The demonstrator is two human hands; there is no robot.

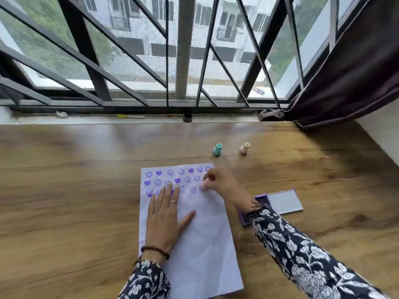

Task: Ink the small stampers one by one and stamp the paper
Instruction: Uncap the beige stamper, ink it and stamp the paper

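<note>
A white sheet of paper [200, 244] lies on the wooden table, its top third covered with rows of purple smiley and heart prints. My left hand [165, 214] rests flat on it, fingers spread, holding it down. My right hand [218, 183] pinches a small pale pink stamper [204, 184] and presses it on the paper at the right end of the third row. A teal stamper [217, 149] and a cream stamper [244, 148] stand upright beyond the paper. The purple ink pad [262, 199] sits open to the right, partly hidden by my right wrist.
The ink pad's lid [282, 201] lies flipped open beside it. A barred window with a sill [129, 119] runs along the table's far edge. A dark curtain [349, 78] hangs at the right, near a white wall.
</note>
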